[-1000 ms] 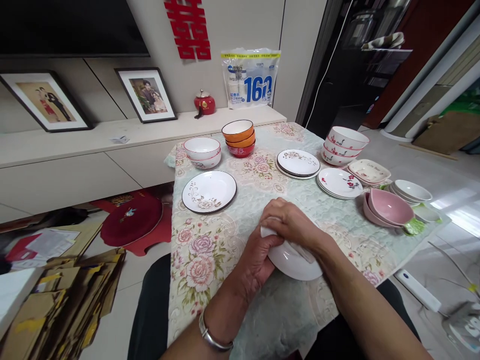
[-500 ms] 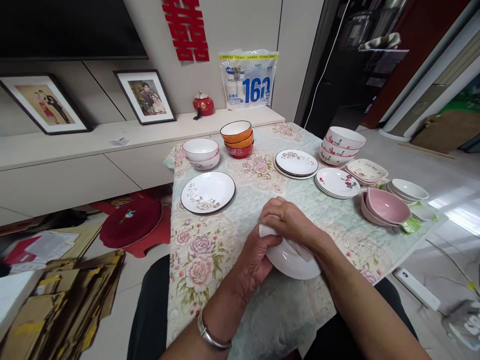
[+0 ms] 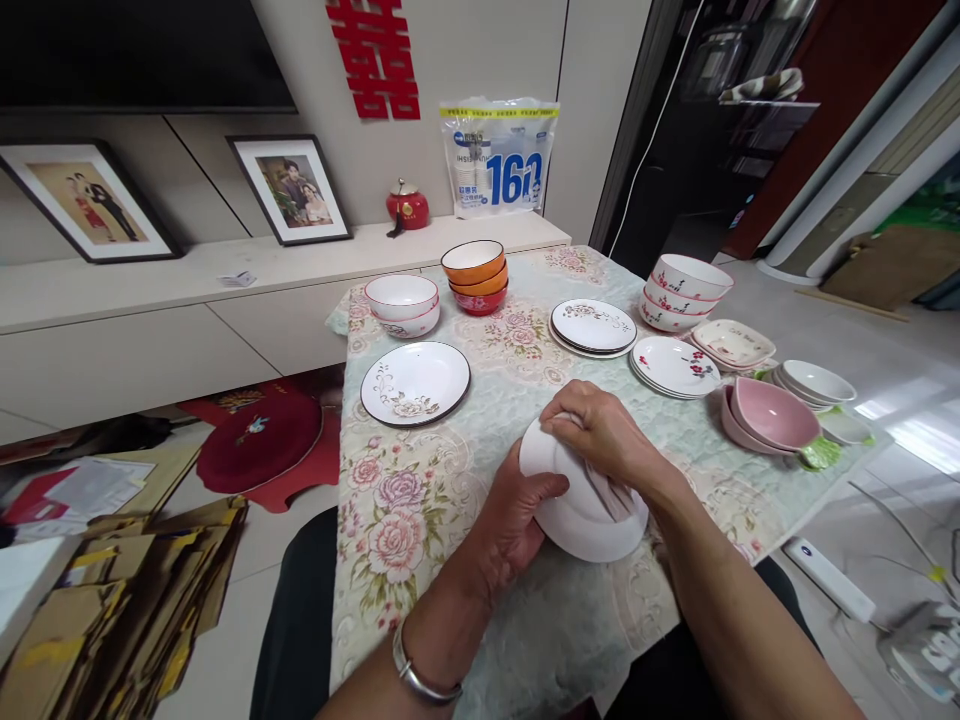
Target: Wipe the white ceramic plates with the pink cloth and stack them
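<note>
Over the near part of the table, my left hand point(image 3: 519, 508) grips a white plate point(image 3: 592, 540) by its left edge, thumb across it. The plate is tilted, and its plain underside with a raised foot ring faces me. My right hand point(image 3: 604, 432) is closed on a pale, crumpled cloth or tissue point(image 3: 615, 495) and presses it against the plate's underside. Some of the cloth is hidden beneath the fingers. Beyond my left hand lies a white plate with a brown floral pattern point(image 3: 415, 382), apart from both hands.
Stacked bowls, white point(image 3: 405, 312) and orange point(image 3: 476, 272), stand at the far left of the flowered tablecloth point(image 3: 397, 530). Patterned plates point(image 3: 592, 325), plum-blossom plates point(image 3: 671, 365), tall bowls point(image 3: 684, 290) and pink bowls point(image 3: 776, 415) line the right side. Flattened cardboard point(image 3: 112, 610) lies on the floor.
My right hand has slid rightward and away from my left thumb with the cloth, uncovering the plate's upper left edge. The plate has turned slightly, showing more of its underside.
</note>
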`<move>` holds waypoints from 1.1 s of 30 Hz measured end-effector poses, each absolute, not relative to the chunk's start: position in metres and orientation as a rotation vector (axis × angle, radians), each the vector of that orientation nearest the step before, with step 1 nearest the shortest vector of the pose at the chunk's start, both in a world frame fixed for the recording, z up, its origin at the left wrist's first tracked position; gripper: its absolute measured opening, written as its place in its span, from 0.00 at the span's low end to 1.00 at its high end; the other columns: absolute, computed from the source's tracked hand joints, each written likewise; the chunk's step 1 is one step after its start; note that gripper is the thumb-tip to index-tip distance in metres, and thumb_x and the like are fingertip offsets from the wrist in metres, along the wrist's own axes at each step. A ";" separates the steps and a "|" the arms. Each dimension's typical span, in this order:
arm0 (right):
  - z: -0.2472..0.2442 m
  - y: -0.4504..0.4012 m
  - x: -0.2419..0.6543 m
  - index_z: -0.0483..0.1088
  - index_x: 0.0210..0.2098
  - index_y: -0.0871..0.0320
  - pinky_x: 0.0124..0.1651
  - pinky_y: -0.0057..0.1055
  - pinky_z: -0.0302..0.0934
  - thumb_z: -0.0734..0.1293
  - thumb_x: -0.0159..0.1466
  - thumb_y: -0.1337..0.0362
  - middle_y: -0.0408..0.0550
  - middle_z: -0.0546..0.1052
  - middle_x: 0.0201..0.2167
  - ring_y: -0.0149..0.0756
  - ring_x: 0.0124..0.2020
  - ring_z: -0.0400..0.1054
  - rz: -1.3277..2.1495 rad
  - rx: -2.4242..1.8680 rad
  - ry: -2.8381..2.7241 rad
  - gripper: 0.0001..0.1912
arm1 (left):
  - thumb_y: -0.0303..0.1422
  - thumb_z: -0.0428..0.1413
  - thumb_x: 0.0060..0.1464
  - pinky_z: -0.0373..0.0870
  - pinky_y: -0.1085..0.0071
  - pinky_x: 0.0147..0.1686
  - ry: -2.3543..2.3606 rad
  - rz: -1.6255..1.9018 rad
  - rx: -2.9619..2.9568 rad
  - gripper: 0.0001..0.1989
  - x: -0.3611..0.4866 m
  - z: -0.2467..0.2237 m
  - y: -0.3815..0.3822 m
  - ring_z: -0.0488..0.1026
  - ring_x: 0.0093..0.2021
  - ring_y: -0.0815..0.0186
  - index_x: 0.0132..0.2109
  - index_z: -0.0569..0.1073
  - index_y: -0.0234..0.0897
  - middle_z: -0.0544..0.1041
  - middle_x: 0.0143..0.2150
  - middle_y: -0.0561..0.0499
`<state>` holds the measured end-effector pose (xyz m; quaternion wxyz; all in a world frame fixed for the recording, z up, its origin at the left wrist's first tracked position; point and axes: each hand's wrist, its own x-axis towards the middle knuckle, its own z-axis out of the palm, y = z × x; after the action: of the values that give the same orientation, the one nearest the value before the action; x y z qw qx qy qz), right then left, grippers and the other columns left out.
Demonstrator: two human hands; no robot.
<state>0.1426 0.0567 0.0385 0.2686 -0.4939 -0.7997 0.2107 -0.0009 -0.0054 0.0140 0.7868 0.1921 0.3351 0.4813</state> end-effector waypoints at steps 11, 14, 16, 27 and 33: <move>0.059 0.060 0.182 0.77 0.37 0.56 0.43 0.32 0.61 0.66 0.60 0.60 0.44 0.79 0.36 0.38 0.38 0.70 0.848 -1.444 -1.808 0.10 | 0.21 0.61 0.35 0.69 0.67 0.37 0.737 1.062 0.542 0.32 0.000 0.018 -0.010 0.73 0.38 0.61 0.52 0.71 0.37 0.78 0.38 0.50; 0.067 0.056 0.183 0.78 0.38 0.55 0.42 0.32 0.62 0.67 0.59 0.60 0.43 0.79 0.35 0.37 0.37 0.71 0.923 -1.450 -1.784 0.10 | 0.22 0.62 0.35 0.69 0.68 0.36 0.730 1.068 0.579 0.30 0.000 0.018 -0.011 0.72 0.36 0.62 0.50 0.71 0.37 0.78 0.37 0.50; 0.071 0.053 0.182 0.78 0.38 0.55 0.41 0.31 0.62 0.66 0.60 0.60 0.43 0.79 0.35 0.37 0.37 0.71 0.920 -1.459 -1.800 0.11 | 0.22 0.62 0.36 0.69 0.68 0.36 0.717 1.074 0.624 0.29 0.000 0.017 -0.012 0.72 0.36 0.62 0.50 0.71 0.37 0.78 0.37 0.51; 0.090 0.038 0.149 0.76 0.38 0.56 0.46 0.35 0.60 0.61 0.60 0.67 0.47 0.78 0.37 0.40 0.42 0.69 0.470 -1.403 -2.117 0.12 | 0.23 0.63 0.39 0.66 0.70 0.34 0.750 1.073 0.814 0.25 -0.002 0.014 -0.015 0.70 0.33 0.64 0.48 0.73 0.38 0.77 0.34 0.52; 0.074 0.055 0.162 0.77 0.36 0.55 0.41 0.31 0.60 0.64 0.61 0.62 0.44 0.78 0.36 0.37 0.38 0.70 0.766 -1.444 -1.932 0.10 | 0.22 0.62 0.38 0.68 0.67 0.36 0.702 1.082 0.695 0.27 -0.001 0.016 -0.012 0.72 0.36 0.61 0.49 0.73 0.37 0.79 0.37 0.49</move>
<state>0.1622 0.0551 0.0736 0.3005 -0.5442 -0.7282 0.2887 -0.0012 -0.0122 0.0164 0.7434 0.3174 0.3204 0.4939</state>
